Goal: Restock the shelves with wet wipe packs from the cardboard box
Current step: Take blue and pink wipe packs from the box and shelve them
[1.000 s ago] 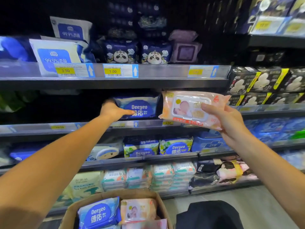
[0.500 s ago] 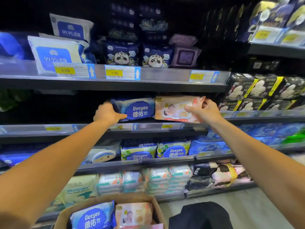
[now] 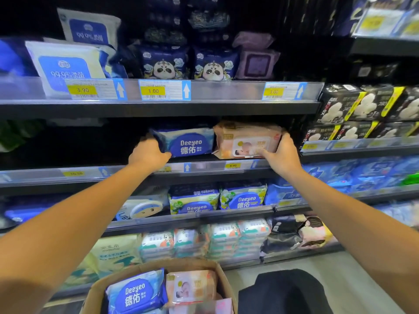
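Now soft pink pack (image 3: 246, 141) — right hand (image 3: 283, 156).

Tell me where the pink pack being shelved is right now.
The pink pack sits on the second shelf, centre-right, beside the blue Deeyeo pack, gripped by the right hand.

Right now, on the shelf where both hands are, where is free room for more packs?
Free: the dark stretch left of the blue Deeyeo pack, beyond the left hand. Crowded: the pink pack, gripped by the right hand, sits against the blue one.
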Demonstrator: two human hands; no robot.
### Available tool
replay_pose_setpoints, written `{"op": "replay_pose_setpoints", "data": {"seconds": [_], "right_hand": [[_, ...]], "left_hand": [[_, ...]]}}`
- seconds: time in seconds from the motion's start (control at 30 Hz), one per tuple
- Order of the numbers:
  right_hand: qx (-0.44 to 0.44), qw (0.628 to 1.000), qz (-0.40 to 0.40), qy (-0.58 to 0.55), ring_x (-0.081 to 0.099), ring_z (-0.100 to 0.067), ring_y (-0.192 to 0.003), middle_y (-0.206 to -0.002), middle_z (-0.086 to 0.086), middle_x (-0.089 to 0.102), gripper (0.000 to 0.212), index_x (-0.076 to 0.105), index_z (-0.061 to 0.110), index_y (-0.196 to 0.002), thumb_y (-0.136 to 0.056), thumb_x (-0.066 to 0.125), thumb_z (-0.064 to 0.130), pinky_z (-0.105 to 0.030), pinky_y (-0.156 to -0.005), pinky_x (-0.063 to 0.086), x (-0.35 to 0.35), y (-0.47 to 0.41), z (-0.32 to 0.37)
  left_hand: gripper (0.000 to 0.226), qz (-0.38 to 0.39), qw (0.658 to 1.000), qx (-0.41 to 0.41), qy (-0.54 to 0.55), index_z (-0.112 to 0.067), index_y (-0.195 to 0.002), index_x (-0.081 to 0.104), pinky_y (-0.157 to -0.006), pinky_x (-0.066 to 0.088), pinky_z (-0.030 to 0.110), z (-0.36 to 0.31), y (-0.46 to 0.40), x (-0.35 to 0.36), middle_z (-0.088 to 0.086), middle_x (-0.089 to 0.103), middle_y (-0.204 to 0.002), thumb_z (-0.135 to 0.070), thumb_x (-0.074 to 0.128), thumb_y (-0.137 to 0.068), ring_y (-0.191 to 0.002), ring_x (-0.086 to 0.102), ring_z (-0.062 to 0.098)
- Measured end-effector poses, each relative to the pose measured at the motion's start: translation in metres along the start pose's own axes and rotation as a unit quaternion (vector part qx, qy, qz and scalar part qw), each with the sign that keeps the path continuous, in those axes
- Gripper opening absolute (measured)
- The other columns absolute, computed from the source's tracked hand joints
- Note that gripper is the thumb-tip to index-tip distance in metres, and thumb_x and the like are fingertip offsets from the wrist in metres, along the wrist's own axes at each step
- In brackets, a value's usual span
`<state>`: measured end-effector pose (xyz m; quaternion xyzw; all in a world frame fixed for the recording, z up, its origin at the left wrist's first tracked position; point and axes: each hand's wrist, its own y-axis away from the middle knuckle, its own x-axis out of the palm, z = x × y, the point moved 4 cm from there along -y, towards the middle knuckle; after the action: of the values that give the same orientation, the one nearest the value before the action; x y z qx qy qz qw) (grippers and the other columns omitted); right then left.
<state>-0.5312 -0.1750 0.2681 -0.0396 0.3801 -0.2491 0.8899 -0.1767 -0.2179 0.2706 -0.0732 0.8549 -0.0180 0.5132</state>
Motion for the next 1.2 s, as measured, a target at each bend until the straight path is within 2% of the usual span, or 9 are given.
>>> {"op": "replay_pose_setpoints", "data": {"seconds": [0.1,0.17,0.3,0.5,0.73,0.93,1.0,1.1,1.2], "right_hand": [[-0.095,0.994,-0.051,-0.003,0.035,-0.028,-0.141,-0.149,-0.012,0.039,0.072,0.036,0.005,-0.147,-0.088,0.074,0.025,-0.037,-0.115,0.032,-0.002,0.026,0.002],[-0.207,0.975,-0.074,0.014,0.030,-0.024,-0.145,-0.152,-0.009,0.038,0.064,0.039,0.011,-0.149,-0.093,0.068,0.022,-0.033,-0.119,0.026,-0.002,0.043,0.010],[-0.360,0.927,-0.016,0.107,0.049,-0.026,-0.126,-0.129,-0.004,0.059,0.035,0.061,0.013,-0.131,-0.096,0.063,0.019,-0.036,-0.104,0.044,0.013,0.059,0.022],[-0.306,0.931,0.061,0.187,0.048,-0.031,-0.125,-0.132,-0.008,0.061,0.039,0.065,0.013,-0.132,-0.103,0.051,0.036,-0.044,-0.104,0.041,0.025,0.051,0.030],[-0.252,0.935,0.099,0.229,0.037,-0.030,-0.131,-0.142,-0.006,0.050,0.050,0.057,0.018,-0.141,-0.105,0.037,0.046,-0.041,-0.110,0.031,0.030,0.045,0.033],[-0.216,0.935,0.142,0.244,0.037,-0.036,-0.131,-0.147,-0.009,0.042,0.054,0.050,0.024,-0.147,-0.106,0.029,0.052,-0.042,-0.113,0.030,0.031,0.037,0.033],[-0.191,0.934,0.164,0.253,0.036,-0.038,-0.131,-0.149,-0.009,0.040,0.066,0.048,0.027,-0.148,-0.102,0.017,0.063,-0.044,-0.111,0.030,0.034,0.033,0.033],[-0.192,0.931,0.177,0.253,0.033,-0.038,-0.138,-0.155,-0.007,0.038,0.115,0.045,0.031,-0.148,-0.071,-0.018,0.088,-0.048,-0.111,0.029,0.040,0.027,0.032],[-0.175,0.947,0.168,0.211,0.026,-0.033,-0.147,-0.160,-0.006,0.033,0.106,0.046,0.029,-0.147,-0.071,-0.004,0.083,-0.050,-0.117,0.023,0.039,0.026,0.038]], "left_hand": [[0.077,-0.048,0.998,0.023,-0.013,-0.003,-0.141,0.035,-0.094,0.048,0.050,0.001,0.016,-0.006,0.019,0.040,-0.142,-0.042,0.072,-0.086,-0.125,0.047,0.041],[0.082,-0.108,0.991,0.080,-0.011,-0.002,-0.145,0.030,-0.097,0.045,0.051,-0.002,0.031,-0.008,0.019,0.033,-0.148,-0.037,0.074,-0.085,-0.130,0.040,0.041],[0.052,-0.156,0.965,0.209,-0.037,-0.006,-0.129,0.053,-0.097,0.046,0.050,-0.009,0.053,0.001,0.014,0.044,-0.135,-0.033,0.067,-0.087,-0.120,0.040,0.036],[0.047,-0.126,0.936,0.310,-0.109,-0.014,-0.126,0.065,-0.096,0.049,0.047,-0.035,0.060,0.014,0.006,0.051,-0.142,-0.044,0.048,-0.094,-0.121,0.044,0.031],[0.061,0.027,0.950,0.239,-0.197,-0.025,-0.154,0.035,-0.100,0.045,0.046,-0.057,0.055,0.027,-0.003,0.045,-0.152,-0.058,0.030,-0.102,-0.141,0.035,0.021],[0.069,0.070,0.949,0.207,-0.226,-0.026,-0.158,0.022,-0.102,0.043,0.049,-0.064,0.053,0.033,-0.002,0.035,-0.159,-0.064,0.022,-0.100,-0.146,0.032,0.024],[0.071,0.075,0.952,0.198,-0.223,-0.027,-0.157,0.023,-0.104,0.042,0.049,-0.063,0.049,0.031,-0.002,0.036,-0.159,-0.067,0.020,-0.099,-0.145,0.033,0.023],[0.072,0.084,0.947,0.197,-0.238,-0.028,-0.155,0.026,-0.105,0.042,0.050,-0.064,0.044,0.031,-0.001,0.036,-0.158,-0.070,0.018,-0.097,-0.145,0.034,0.024],[0.076,0.091,0.940,0.197,-0.262,-0.030,-0.155,0.028,-0.101,0.044,0.048,-0.066,0.039,0.030,0.001,0.036,-0.158,-0.074,0.017,-0.095,-0.143,0.037,0.025]]}}
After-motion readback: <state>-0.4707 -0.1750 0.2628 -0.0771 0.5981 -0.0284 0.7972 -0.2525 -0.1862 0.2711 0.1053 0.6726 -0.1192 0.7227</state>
